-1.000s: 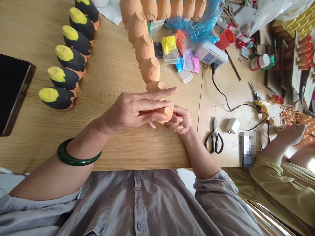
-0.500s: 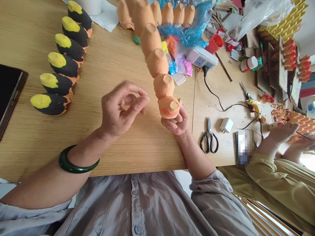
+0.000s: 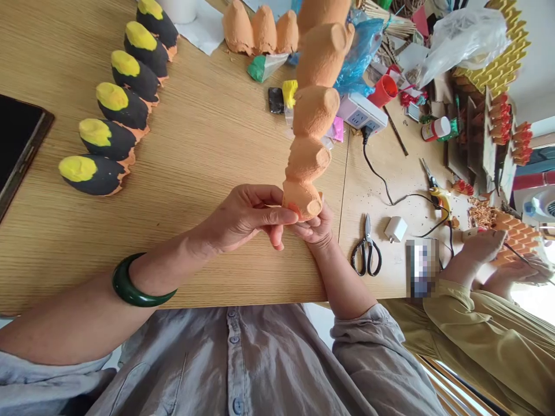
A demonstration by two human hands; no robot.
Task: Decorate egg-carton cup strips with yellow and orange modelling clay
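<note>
An orange egg-carton strip [image 3: 310, 115], a row of joined cups, stands out away from me above the table. My right hand [image 3: 318, 225] grips its near end from the right and below, its fingers partly hidden behind the cup. My left hand [image 3: 247, 216] is closed at the left side of that same end cup, the thumb pressed on a brighter orange patch [image 3: 295, 209]. Far left, another egg-carton strip [image 3: 124, 110] lies on the table, its cups covered in black with yellow lumps at the tips. Three plain orange cups [image 3: 251, 29] show at the back.
Scissors [image 3: 367, 248], a white plug adapter [image 3: 396, 229] and a power strip [image 3: 362, 112] with a cable lie to the right. Small packets of coloured clay [image 3: 289, 92] are behind the strip. A phone [image 3: 21, 150] lies left. Another person's hands [image 3: 485, 245] work at the right.
My left hand has moved right and closed on the strip's near end. The strip has swung right at its far end and turned. The view has shifted slightly.
</note>
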